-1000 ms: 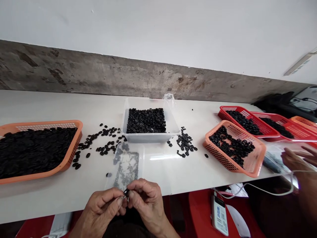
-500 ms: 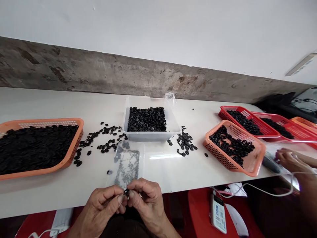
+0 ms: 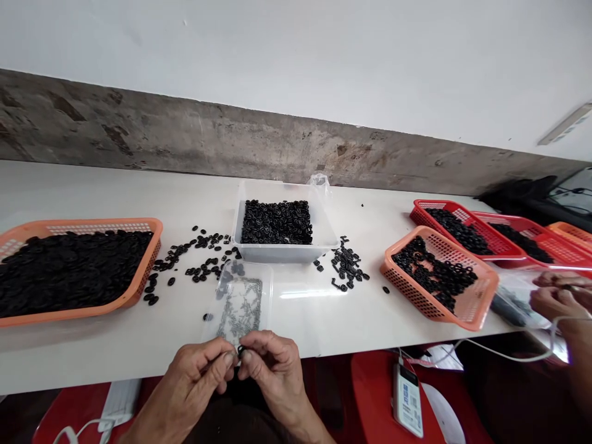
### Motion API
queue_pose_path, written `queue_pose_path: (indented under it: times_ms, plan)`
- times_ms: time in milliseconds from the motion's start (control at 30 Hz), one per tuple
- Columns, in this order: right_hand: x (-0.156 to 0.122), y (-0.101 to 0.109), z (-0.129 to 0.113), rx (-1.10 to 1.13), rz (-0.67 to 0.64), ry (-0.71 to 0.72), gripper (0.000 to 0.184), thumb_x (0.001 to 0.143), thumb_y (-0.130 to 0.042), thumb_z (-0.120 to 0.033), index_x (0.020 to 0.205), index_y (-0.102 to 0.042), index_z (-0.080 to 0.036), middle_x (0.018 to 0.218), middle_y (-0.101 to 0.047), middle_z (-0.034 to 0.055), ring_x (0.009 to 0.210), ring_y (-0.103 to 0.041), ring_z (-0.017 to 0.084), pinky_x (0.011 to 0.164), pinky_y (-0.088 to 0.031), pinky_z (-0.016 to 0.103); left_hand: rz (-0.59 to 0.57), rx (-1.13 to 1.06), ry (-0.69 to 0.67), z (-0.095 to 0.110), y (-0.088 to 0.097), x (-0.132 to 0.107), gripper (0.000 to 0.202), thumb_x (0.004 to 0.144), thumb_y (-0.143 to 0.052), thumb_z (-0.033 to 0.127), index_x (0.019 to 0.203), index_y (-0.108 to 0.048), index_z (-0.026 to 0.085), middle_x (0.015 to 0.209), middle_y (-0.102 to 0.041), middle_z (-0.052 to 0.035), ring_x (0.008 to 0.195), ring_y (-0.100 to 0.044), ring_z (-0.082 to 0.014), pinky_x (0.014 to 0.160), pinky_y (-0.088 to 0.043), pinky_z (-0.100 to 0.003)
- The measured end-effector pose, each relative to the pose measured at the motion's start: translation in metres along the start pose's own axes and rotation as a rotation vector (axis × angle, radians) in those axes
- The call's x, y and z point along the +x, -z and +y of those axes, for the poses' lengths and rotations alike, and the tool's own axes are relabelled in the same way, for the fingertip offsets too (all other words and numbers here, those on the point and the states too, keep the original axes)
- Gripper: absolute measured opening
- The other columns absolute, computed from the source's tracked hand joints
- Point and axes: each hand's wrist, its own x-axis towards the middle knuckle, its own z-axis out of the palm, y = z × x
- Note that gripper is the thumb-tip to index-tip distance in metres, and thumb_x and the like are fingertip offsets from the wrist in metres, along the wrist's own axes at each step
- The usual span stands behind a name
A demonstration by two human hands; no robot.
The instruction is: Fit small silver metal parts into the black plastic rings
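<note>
At the table's front edge, my left hand (image 3: pixel 197 382) and my right hand (image 3: pixel 275 376) meet fingertip to fingertip. Between them is a small black oval part (image 3: pixel 240 350), pinched by the right thumb and forefinger. My left thumb and forefinger are pressed together right beside it; whatever they pinch is too small and covered to make out. Just beyond my fingers lies a shallow clear plastic tray (image 3: pixel 267 308) holding many tiny silvery metal pieces (image 3: pixel 243 302). Loose black parts (image 3: pixel 206 269) are scattered behind and left of that tray.
A translucent bin (image 3: pixel 287 253) of small black parts stands mid-table, with a loose pile (image 3: pixel 346 265) at its right. Orange baskets (image 3: pixel 134 290) and red baskets (image 3: pixel 467 213) hold more. At far right are another person's hands (image 3: pixel 562 296), a white cable (image 3: pixel 504 356) and a power bank (image 3: pixel 407 398).
The view has shifted slightly. The black part is turned a little between my fingertips, which stay together. The other person's hands at the right have moved slightly rightward.
</note>
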Motion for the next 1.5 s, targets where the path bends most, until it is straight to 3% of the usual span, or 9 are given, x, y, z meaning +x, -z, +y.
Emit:
queue_pose_path:
  times_ms: [333, 533, 700, 900, 1000, 1100, 1200, 1333, 1500]
  plan:
    - [0.001, 0.001, 0.007, 0.115, 0.055, -0.076, 0.012, 0.082, -0.067, -0.026, 0.091, -0.068, -0.017, 0.064, -0.061, -0.0014, 0.050, -0.058, 0.008, 0.051, -0.046, 0.018, 0.002, -0.123, 0.025, -0.011, -0.003, 0.006, 0.037, 0.093, -0.038, 0.042, 0.076, -0.060, 0.019, 0.062, -0.057, 0.0000, 0.057, -0.053, -0.0147, 0.056, -0.042, -0.024]
    - [-0.003, 0.002, 0.013, -0.006, 0.020, -0.064, 0.011, 0.084, -0.064, -0.025, 0.090, -0.068, -0.017, 0.066, -0.061, -0.0001, 0.052, -0.059, 0.010, 0.052, -0.047, 0.019, 0.024, 0.042, 0.021, -0.006, -0.004, 0.009, 0.035, 0.091, -0.042, 0.039, 0.064, -0.053, 0.020, 0.056, -0.046, 0.0034, 0.053, -0.046, -0.0137, 0.054, -0.036, -0.023]
    - [-0.006, 0.005, 0.021, -0.128, -0.033, -0.049, 0.012, 0.086, -0.061, -0.026, 0.086, -0.068, -0.016, 0.060, -0.058, -0.0009, 0.051, -0.055, 0.011, 0.052, -0.045, 0.022, 0.010, 0.195, -0.048, -0.002, -0.006, 0.011, 0.036, 0.093, -0.040, 0.032, 0.061, -0.052, 0.020, 0.056, -0.048, 0.0027, 0.053, -0.045, -0.0134, 0.054, -0.034, -0.023]
    - [0.001, 0.004, 0.033, 0.109, 0.001, -0.195, 0.022, 0.081, -0.068, -0.036, 0.083, -0.062, -0.015, 0.057, -0.058, -0.0020, 0.048, -0.053, 0.010, 0.051, -0.042, 0.022, 0.085, 0.229, -0.064, -0.011, -0.008, 0.013, 0.040, 0.092, -0.041, 0.033, 0.058, -0.054, 0.019, 0.051, -0.052, 0.0019, 0.049, -0.049, -0.0136, 0.051, -0.036, -0.024]
    - [0.007, 0.003, 0.036, 0.254, 0.059, -0.244, 0.026, 0.077, -0.073, -0.036, 0.084, -0.062, -0.014, 0.055, -0.059, -0.0023, 0.045, -0.052, 0.009, 0.050, -0.040, 0.021, 0.166, 0.231, -0.036, -0.026, 0.007, 0.021, 0.043, 0.093, -0.040, 0.040, 0.059, -0.057, 0.018, 0.055, -0.058, 0.0004, 0.051, -0.056, -0.0145, 0.051, -0.041, -0.023]
    - [0.012, 0.004, 0.035, 0.344, 0.106, -0.271, 0.027, 0.076, -0.075, -0.036, 0.086, -0.063, -0.014, 0.054, -0.059, -0.0020, 0.045, -0.051, 0.008, 0.051, -0.039, 0.021, 0.375, 0.299, 0.019, -0.054, 0.040, 0.042, 0.044, 0.094, -0.035, 0.043, 0.067, -0.059, 0.018, 0.064, -0.063, -0.0016, 0.062, -0.062, -0.0175, 0.061, -0.046, -0.026]
    - [0.015, 0.007, 0.031, 0.370, 0.132, -0.281, 0.029, 0.073, -0.077, -0.036, 0.085, -0.063, -0.013, 0.056, -0.060, -0.0012, 0.046, -0.051, 0.008, 0.051, -0.037, 0.020, 0.553, 0.426, 0.099, -0.090, 0.074, 0.073, 0.027, 0.091, -0.048, 0.038, 0.084, -0.063, 0.016, 0.075, -0.065, -0.0023, 0.070, -0.062, -0.0188, 0.071, -0.049, -0.034]
    - [0.016, 0.011, 0.024, 0.348, 0.137, -0.281, 0.030, 0.072, -0.078, -0.037, 0.083, -0.064, -0.013, 0.059, -0.060, -0.0011, 0.045, -0.051, 0.007, 0.052, -0.037, 0.020, 0.552, 0.508, 0.135, -0.125, 0.091, 0.111, 0.025, 0.087, -0.059, 0.029, 0.108, -0.060, 0.016, 0.111, -0.063, -0.0076, 0.095, -0.062, -0.0227, 0.082, -0.050, -0.045]
    - [0.017, 0.013, 0.021, 0.310, 0.143, -0.297, 0.030, 0.072, -0.078, -0.037, 0.083, -0.064, -0.013, 0.053, -0.057, -0.0030, 0.043, -0.049, 0.007, 0.053, -0.039, 0.022, 0.536, 0.420, 0.151, -0.138, 0.085, 0.131, 0.026, 0.088, -0.058, 0.027, 0.112, -0.059, 0.017, 0.119, -0.060, -0.0089, 0.102, -0.060, -0.0245, 0.085, -0.049, -0.047]
